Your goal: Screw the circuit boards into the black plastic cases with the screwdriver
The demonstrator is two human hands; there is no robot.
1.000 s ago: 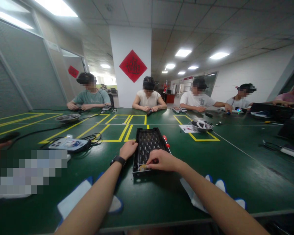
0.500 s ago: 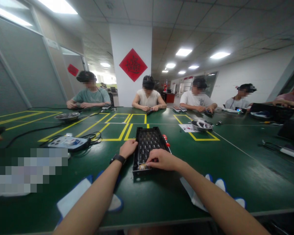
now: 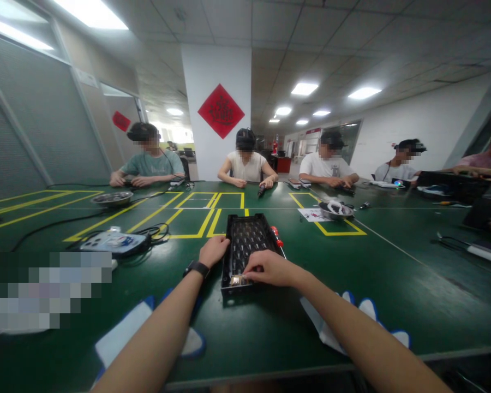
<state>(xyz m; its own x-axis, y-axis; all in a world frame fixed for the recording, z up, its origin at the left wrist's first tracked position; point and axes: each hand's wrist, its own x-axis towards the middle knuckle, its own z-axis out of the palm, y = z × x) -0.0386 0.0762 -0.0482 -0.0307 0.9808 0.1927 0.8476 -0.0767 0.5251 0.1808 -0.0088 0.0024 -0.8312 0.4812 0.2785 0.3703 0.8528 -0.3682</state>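
A shallow black case [image 3: 249, 234] with rows of small shiny shapes inside lies lengthwise on the table before me. My left hand [image 3: 214, 252], with a dark watch at its wrist, is closed on the case's left edge. At the case's near end is a small gold-and-silver circuit board [image 3: 236, 280]. My right hand [image 3: 272, 267] reaches over the right edge, thumb and finger pinched at the board's right end; the exact contact is partly hidden. A screwdriver with a red handle [image 3: 277, 237] lies against the case's right side.
White-and-blue gloves [image 3: 125, 335] lie under my left forearm, and another glove [image 3: 325, 327] by my right. A pale device with cables [image 3: 114, 241] is at left. Metal bowls [image 3: 111, 200] stand farther back. Several people sit across the green table [image 3: 393, 262].
The board's surface now catches more light, while both my hands stay in almost the same place. Across the table, a person's hands have moved apart, with a dark tool tilted downward.
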